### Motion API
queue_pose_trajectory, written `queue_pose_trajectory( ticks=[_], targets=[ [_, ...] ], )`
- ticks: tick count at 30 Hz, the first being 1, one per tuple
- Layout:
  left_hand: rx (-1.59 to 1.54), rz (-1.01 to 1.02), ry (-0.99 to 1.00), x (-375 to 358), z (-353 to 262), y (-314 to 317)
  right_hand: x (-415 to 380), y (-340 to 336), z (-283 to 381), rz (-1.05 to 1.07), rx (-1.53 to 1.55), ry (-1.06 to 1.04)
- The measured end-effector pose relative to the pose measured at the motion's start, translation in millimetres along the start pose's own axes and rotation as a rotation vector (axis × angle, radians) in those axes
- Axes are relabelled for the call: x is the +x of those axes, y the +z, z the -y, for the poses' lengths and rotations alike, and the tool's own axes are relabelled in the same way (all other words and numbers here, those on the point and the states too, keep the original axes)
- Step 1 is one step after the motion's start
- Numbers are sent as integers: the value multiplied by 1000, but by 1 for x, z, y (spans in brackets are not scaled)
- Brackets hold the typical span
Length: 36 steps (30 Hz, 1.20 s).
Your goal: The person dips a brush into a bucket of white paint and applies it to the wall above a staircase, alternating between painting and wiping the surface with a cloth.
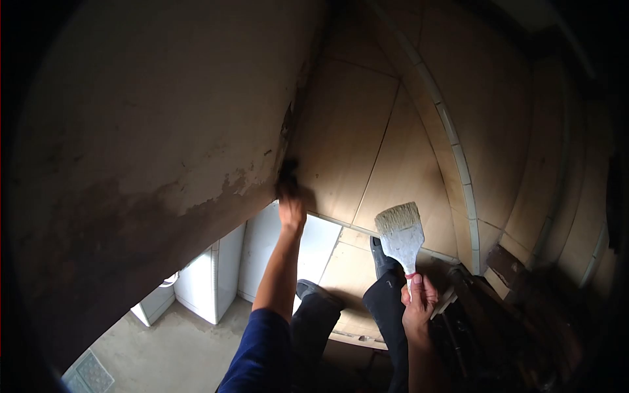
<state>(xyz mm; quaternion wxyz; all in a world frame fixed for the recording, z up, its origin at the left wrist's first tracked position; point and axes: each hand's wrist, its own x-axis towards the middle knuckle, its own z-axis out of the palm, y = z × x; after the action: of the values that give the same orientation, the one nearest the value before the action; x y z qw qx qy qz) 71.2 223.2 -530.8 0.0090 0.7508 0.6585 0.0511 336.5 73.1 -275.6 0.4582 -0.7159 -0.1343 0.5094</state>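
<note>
My right hand [419, 302] is wrapped around the handle of a wide paintbrush [402, 243]. Its bristles point up and away from me and look caked with something pale, and its flat ferrule is smeared white. My left hand [293, 208] reaches forward to the foot of the wall [164, 131], where the wall meets the tiled step [354, 131]. The fingers there are closed and lost in shadow. Something dark shows at them, too dim to name.
The wall is stained, with peeling paint along its lower edge. Curved tiled steps rise ahead and right, with a pale edging strip [452, 128]. My shoes stand on a lower step [350, 262]. White tiled steps [200, 281] drop leftward to a grey floor [170, 347]. Dark clutter [498, 321] lies right.
</note>
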Motion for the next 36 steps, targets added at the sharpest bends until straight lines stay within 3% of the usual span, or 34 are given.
queue_pose_trajectory(
  ticks=[1,3,5,7,13,14,15,17,21,25,29,31,33,36],
  targets=[
    [23,8,40,-29,4,-14,-2,1,-1,7,9,-3],
    [-103,446,-113,-82,7,-31,-5,6,-3,31,24,-18],
    [-100,539,-48,-131,11,-49,-12,9,-5,33,22,-54],
    [-283,711,-263,-148,-2,-92,-21,1,-10,64,10,-50],
    [-586,474,-552,-197,-22,-207,-56,-14,51,113,49,37],
    [-1160,487,-987,-204,-25,-230,-62,-19,67,149,3,31],
    [-1153,525,-903,-218,-16,-241,-64,-25,71,206,183,29],
    [-1560,553,-1093,-221,0,-285,-75,-28,109,221,156,8],
    [-2073,190,-1353,-212,15,-365,-96,-35,170,337,150,-62],
    [-2268,39,-1242,-179,26,-441,-123,-32,224,344,121,-85],
    [-2340,260,-1090,-155,27,-520,-149,-22,278,485,22,-175],
    [-2049,475,-1060,-141,13,-565,-163,-14,308,525,-30,-248],
    [-1988,708,-1020,-141,12,-589,-177,5,338,573,-51,-371],
    [-1959,865,-1047,-153,14,-604,-180,31,364,621,-229,-560]
  ],
)
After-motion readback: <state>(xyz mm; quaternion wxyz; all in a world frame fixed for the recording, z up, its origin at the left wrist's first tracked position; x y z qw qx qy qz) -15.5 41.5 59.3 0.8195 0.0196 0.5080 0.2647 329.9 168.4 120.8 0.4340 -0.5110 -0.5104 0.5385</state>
